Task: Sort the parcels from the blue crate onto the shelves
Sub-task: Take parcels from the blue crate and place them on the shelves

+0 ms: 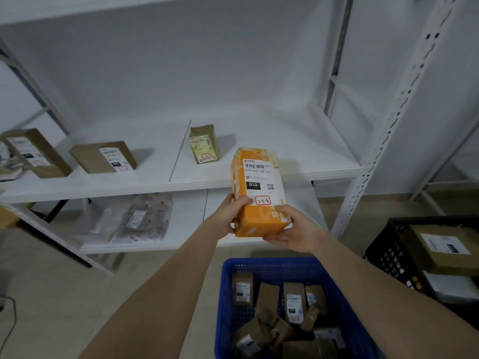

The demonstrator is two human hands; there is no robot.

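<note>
Here, seen from the head camera looking down, two bare forearms reach forward; the left hand (229, 213) and the right hand (291, 233) both grip one orange rectangular cardboard parcel (259, 185); the left thumb lies on its top face beside a red-framed handwritten sticker, and the right palm cups its near right corner from below; the parcel also bears one white shipping label with a barcode. The parcel hangs in the air in front of the white metal shelf unit (285, 141), at the level of the middle board's front edge and apart from it, beyond the far rim of the blue plastic crate (225, 294) on the floor; that crate holds at least seven small brown cardboard parcels (294, 299), some upright, some tumbled, too overlapped for an exact count. On the middle board sit three brown cardboard boxes (103, 156), each labelled, with one thin clear divider (180, 149) between the second and third; on the lower board lie two clear plastic mailer bags (145, 218). At the right stands one black plastic crate (388, 252) holding one large brown box (440, 247).
</note>
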